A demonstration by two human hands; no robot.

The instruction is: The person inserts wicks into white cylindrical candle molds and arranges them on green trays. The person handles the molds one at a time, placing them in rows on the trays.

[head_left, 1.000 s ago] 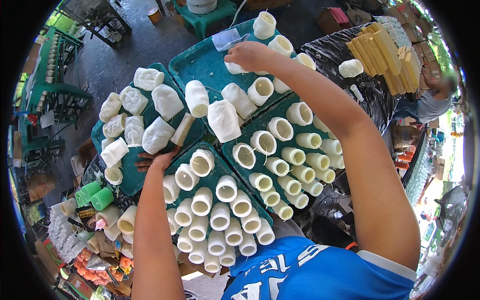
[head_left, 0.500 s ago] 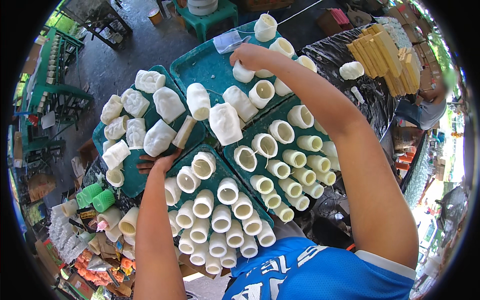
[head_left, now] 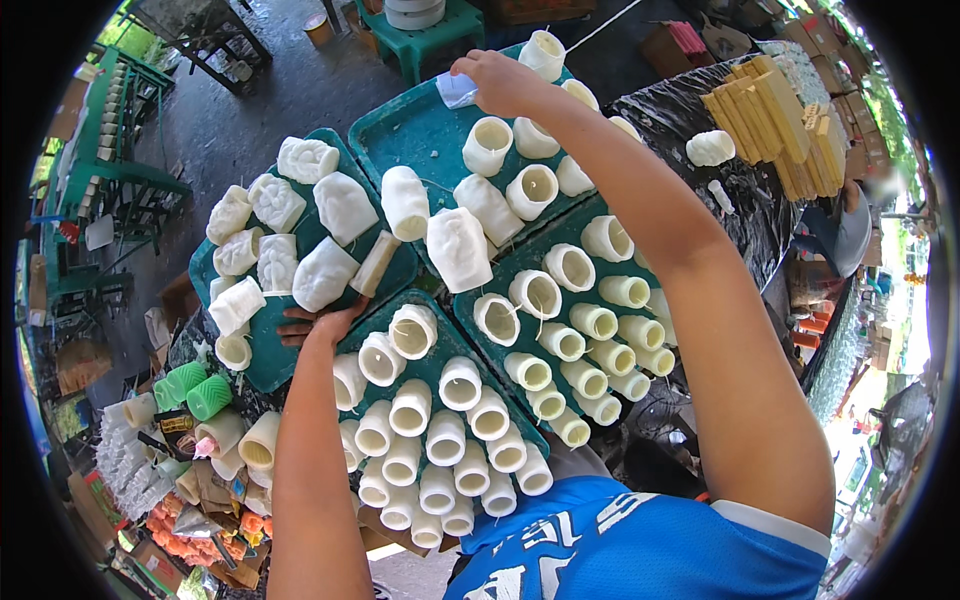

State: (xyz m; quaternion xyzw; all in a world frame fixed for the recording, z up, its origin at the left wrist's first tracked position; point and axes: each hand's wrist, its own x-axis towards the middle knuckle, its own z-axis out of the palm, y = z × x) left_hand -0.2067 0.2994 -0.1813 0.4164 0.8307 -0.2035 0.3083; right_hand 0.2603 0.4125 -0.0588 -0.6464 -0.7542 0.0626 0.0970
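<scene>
My right hand is at the far edge of the back green tray, its fingers bent over a white slip. Just below that hand, a hollow white waxy candle stands upright with its opening up. My left hand lies on the left green tray with fingers spread, holding nothing. Close to its thumb leans a slim beige cylinder. Several lumpy carved white candles lie on that tray. A larger carved white piece rests across the back tray's near edge.
Two more green trays nearer to me carry rows of hollow white cylinders and cream ones, some with wicks. On black plastic at the right are stacked yellow slabs. Green spiral candles sit at the lower left. A green stool stands beyond.
My right hand has let go of the hollow candle, which now stands on the back tray, and has moved up and left onto the white slip. My left hand stays put.
</scene>
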